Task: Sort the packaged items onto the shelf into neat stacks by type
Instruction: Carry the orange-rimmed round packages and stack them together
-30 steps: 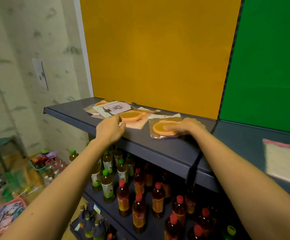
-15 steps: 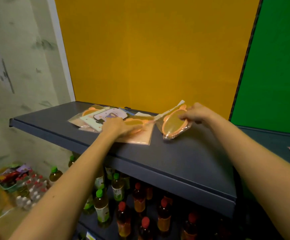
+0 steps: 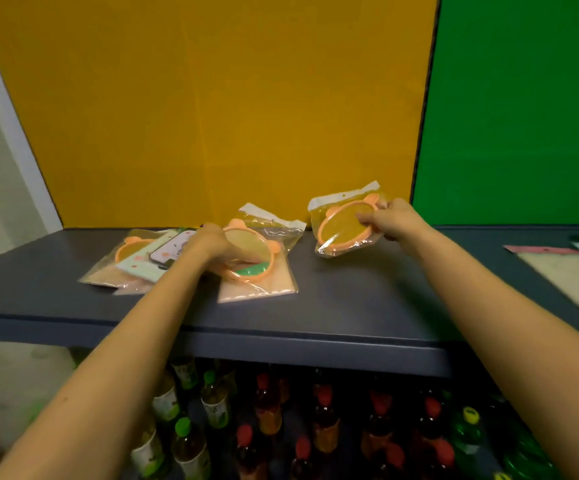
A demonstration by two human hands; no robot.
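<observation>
On the dark grey shelf (image 3: 350, 306) lies a loose pile of packaged items. My right hand (image 3: 390, 221) pinches a clear bag holding an orange bear-eared round mirror (image 3: 341, 228), tilted up off the shelf. My left hand (image 3: 208, 242) grips a second bagged orange mirror (image 3: 251, 251), raised on edge over a flat peach-coloured packet (image 3: 274, 285). Left of that hand lie a card-backed phone case pack (image 3: 167, 252) and a third orange mirror bag (image 3: 130, 249), partly covered.
A yellow panel (image 3: 212, 116) and a green panel (image 3: 523, 116) back the shelf. A pink-edged flat packet (image 3: 565, 275) lies at the right end. Below the shelf stand several bottles (image 3: 315, 427) with red and green caps.
My right hand has lifted its mirror bag higher and to the right. My left hand has taken hold of the middle mirror bag and tipped it up. The view has shifted left and closer.
</observation>
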